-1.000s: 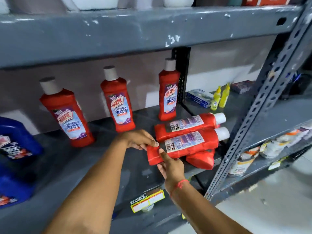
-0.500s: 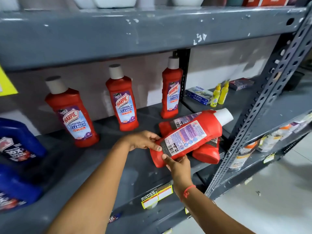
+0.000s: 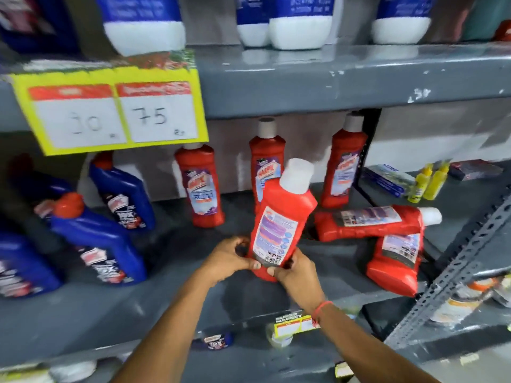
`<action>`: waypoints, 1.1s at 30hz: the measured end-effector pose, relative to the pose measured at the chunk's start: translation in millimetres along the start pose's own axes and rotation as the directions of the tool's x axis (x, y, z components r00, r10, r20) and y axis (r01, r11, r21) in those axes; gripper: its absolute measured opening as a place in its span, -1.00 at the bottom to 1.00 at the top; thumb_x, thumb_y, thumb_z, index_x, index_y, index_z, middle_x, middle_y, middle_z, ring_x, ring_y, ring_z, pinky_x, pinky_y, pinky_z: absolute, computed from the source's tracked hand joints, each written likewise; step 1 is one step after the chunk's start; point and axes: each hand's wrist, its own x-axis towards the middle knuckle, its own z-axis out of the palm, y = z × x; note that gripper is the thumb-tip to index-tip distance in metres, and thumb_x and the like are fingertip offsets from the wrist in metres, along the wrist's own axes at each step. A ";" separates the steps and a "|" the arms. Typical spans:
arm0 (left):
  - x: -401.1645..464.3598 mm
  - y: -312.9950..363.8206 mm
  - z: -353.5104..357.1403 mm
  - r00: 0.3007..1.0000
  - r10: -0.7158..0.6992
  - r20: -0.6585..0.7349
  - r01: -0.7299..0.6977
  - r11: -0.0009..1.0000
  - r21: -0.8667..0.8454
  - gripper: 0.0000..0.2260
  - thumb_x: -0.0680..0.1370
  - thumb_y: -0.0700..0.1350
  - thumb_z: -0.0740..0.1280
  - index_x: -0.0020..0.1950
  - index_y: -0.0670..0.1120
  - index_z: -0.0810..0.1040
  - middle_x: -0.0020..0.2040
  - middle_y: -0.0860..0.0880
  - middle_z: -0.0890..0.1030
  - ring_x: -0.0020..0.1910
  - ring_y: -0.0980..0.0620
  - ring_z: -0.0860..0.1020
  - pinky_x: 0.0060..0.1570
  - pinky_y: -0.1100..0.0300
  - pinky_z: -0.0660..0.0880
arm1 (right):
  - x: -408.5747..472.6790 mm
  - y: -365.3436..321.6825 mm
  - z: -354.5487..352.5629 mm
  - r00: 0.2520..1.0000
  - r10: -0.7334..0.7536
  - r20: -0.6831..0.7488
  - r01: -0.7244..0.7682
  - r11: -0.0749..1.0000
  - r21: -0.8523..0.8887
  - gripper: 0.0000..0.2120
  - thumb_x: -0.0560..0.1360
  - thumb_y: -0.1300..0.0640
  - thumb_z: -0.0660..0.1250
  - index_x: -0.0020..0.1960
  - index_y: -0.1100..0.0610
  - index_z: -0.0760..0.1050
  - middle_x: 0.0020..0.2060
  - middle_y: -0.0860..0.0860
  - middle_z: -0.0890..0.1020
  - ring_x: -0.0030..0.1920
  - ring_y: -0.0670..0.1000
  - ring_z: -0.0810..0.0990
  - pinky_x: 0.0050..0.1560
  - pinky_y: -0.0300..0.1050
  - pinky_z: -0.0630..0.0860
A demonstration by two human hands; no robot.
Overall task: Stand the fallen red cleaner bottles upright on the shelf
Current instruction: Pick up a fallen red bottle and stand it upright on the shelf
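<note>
Head view: three red bottles stand upright at the back of the shelf, behind the held bottle. Two more lie fallen just right of it, one resting across the other, so the job looks about half done. The held bottle is nearly upright, cap tilted right, base near the shelf; whether it touches cannot be told. The left hand and right hand clasp its base from either side, fingers curled around the lower label.
</note>
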 end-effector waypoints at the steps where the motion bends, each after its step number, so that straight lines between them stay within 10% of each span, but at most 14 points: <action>1: -6.6 -5.2 -4.9 0.998 -0.014 -0.055 0.013 1.000 -0.021 -0.59 0.25 -0.26 0.51 0.04 -0.06 0.53 0.02 -0.04 0.60 0.04 0.02 0.54 0.14 0.09 0.47 | 2.7 -3.7 6.3 0.999 -0.018 0.046 0.019 1.000 -0.018 -0.60 0.29 0.35 0.42 0.11 0.20 0.49 -0.05 0.01 0.63 -0.06 -0.06 0.58 -0.17 -0.51 0.45; 9: -37.3 -38.2 -47.7 0.947 -0.039 -0.319 0.044 0.999 0.008 -0.64 0.26 -0.21 0.51 -0.01 -0.02 0.53 0.04 -0.04 0.63 0.05 0.01 0.57 0.12 0.13 0.45 | 25.3 -28.9 60.1 0.952 -0.105 0.289 0.137 0.986 -0.094 -0.57 0.29 0.38 0.38 0.15 0.21 0.49 0.09 0.11 0.64 -0.02 -0.08 0.54 -0.25 -0.65 0.36; 22: -31.4 -48.2 -72.0 0.900 -0.055 -0.432 0.107 0.989 0.098 -0.62 0.29 -0.17 0.49 0.07 -0.15 0.53 0.10 -0.10 0.62 0.03 0.01 0.55 0.05 0.19 0.42 | 57.0 -41.5 88.9 0.903 -0.044 0.428 0.107 0.986 -0.125 -0.50 0.29 0.33 0.40 0.21 0.13 0.46 0.17 0.12 0.61 0.14 0.07 0.57 0.28 0.05 0.46; 33: -44.2 -46.7 -72.5 0.894 -0.065 -0.444 0.140 0.980 0.140 -0.80 0.35 -0.25 0.43 -0.05 -0.15 0.55 -0.11 -0.01 0.59 -0.18 0.05 0.52 -0.14 0.28 0.40 | 54.5 -31.6 89.5 0.980 -0.011 0.198 0.018 0.999 -0.036 -0.77 0.31 0.36 0.40 -0.12 0.16 0.44 -0.28 -0.02 0.56 -0.16 0.01 0.53 -0.10 -0.19 0.51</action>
